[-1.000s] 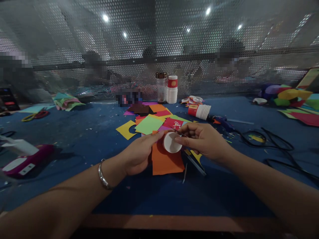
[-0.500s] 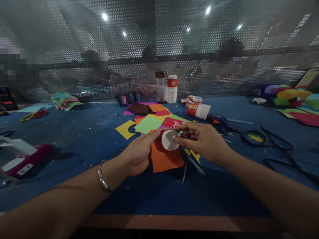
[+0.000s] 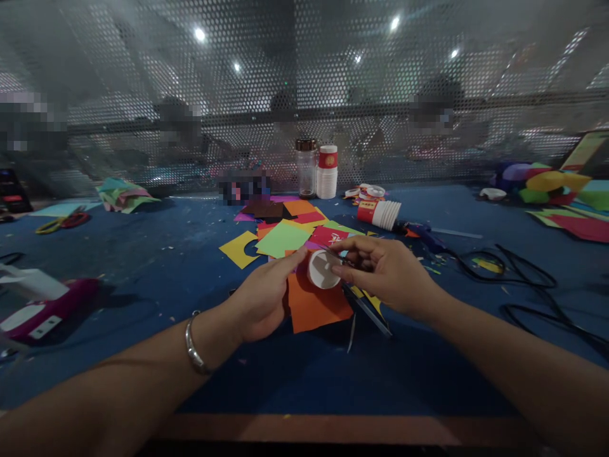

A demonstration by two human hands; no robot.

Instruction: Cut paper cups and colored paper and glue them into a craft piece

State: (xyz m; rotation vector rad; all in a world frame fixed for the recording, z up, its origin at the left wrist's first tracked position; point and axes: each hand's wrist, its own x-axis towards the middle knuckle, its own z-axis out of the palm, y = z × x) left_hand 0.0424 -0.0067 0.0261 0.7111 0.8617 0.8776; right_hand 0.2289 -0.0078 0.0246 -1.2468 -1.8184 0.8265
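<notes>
A round white paper-cup piece (image 3: 324, 269) is tilted toward me over a sheet of orange paper (image 3: 318, 311). My left hand (image 3: 266, 293) is closed at its left side, thumb along the upper edge; the other fingertips are hidden. On the opposite side, my right hand (image 3: 380, 266) pinches a thin dark tool (image 3: 346, 259) against the cup piece's rim, the tool's kind being unclear. Behind them lies a red printed piece (image 3: 328, 235). Yellow and green sheets (image 3: 284, 238) spread further back. Under my right hand rests a long bluish blade-like strip (image 3: 371, 312).
A glass bottle (image 3: 307, 170) and a stack of paper cups (image 3: 327, 174) stand at the back. More nested cups (image 3: 379, 214) lie beside a glue gun (image 3: 423, 233), whose black cord (image 3: 518, 279) loops rightward. On the left are scissors (image 3: 61, 222) and a magenta power strip (image 3: 57, 308).
Both hands stay in nearly the same place at the cup piece. The light and shadow on its white face have shifted slightly, and the whole view has moved a little.
</notes>
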